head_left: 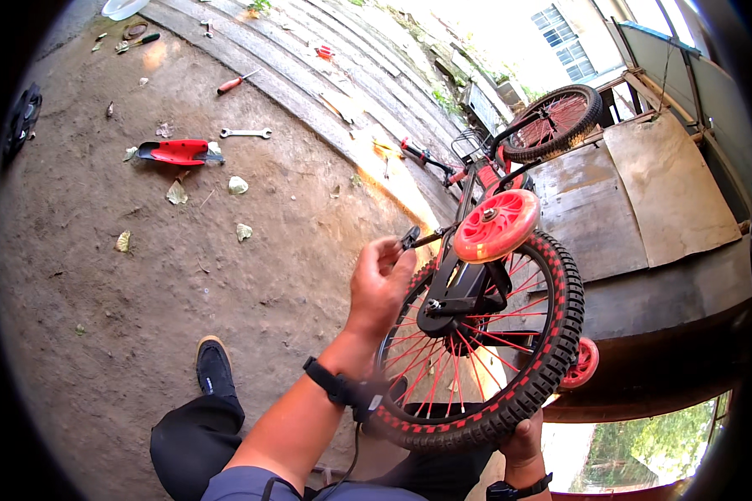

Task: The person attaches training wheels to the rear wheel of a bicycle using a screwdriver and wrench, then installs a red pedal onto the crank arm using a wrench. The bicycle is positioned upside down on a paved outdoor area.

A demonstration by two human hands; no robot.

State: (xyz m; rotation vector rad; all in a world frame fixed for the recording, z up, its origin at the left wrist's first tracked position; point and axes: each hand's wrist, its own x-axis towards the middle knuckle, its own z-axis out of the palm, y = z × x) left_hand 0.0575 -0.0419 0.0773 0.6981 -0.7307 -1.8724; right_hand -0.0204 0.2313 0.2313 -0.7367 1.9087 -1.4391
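Gripping tyre (571, 313) low: right fingers (524, 430); left fingers (383, 249) half-curled beside pedal (410, 238), hold unclear.

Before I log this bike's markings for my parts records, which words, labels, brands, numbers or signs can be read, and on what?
No text can be read.
Dark shoe: a small pale mark on its side, too small to read.
Black strap on the left wrist: a pale patch near it, too blurred to read.
Tyre: red checks, no lettering I can make out.
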